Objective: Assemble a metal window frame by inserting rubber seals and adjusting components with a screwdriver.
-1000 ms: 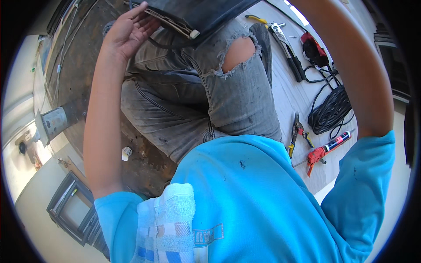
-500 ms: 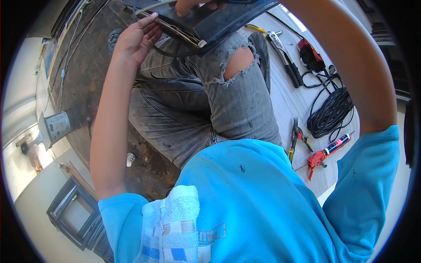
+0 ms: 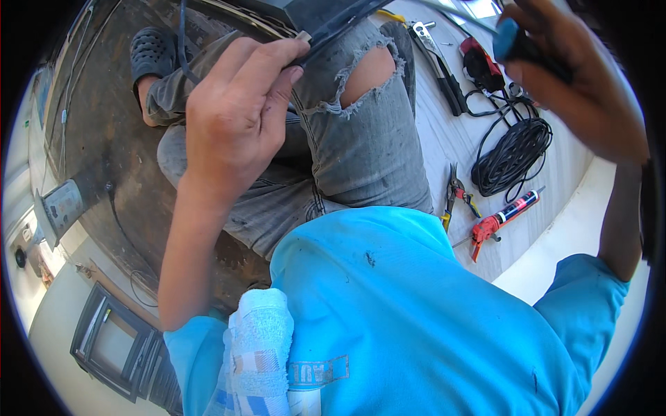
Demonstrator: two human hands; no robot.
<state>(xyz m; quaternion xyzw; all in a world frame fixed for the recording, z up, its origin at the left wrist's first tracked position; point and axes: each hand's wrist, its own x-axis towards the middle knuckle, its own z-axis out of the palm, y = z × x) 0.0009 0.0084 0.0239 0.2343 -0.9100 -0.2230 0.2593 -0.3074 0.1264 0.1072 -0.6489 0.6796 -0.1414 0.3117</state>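
Observation:
A dark, glossy frame-like panel lies across my raised knee at the top, partly cut off by the view's edge. Thumb and fingers of my left hand are pinched together at its near edge, where a small pale end piece shows. A dark cable hangs down behind that hand. Up at the right, apart from the panel, my right hand is wrapped around a screwdriver with a blue and black handle. Its metal shaft points left, toward the panel, and the tip is out of view.
Right of my leg, on a pale surface, lie a riveter-like tool with black grips, a red and black device, coiled black cable, snips and a red caulking gun. A grey metal post base stands at left.
My right hand has moved right and back from the panel, bringing the screwdriver into view. My left hand has turned and moved right, closing at the panel's pale end piece.

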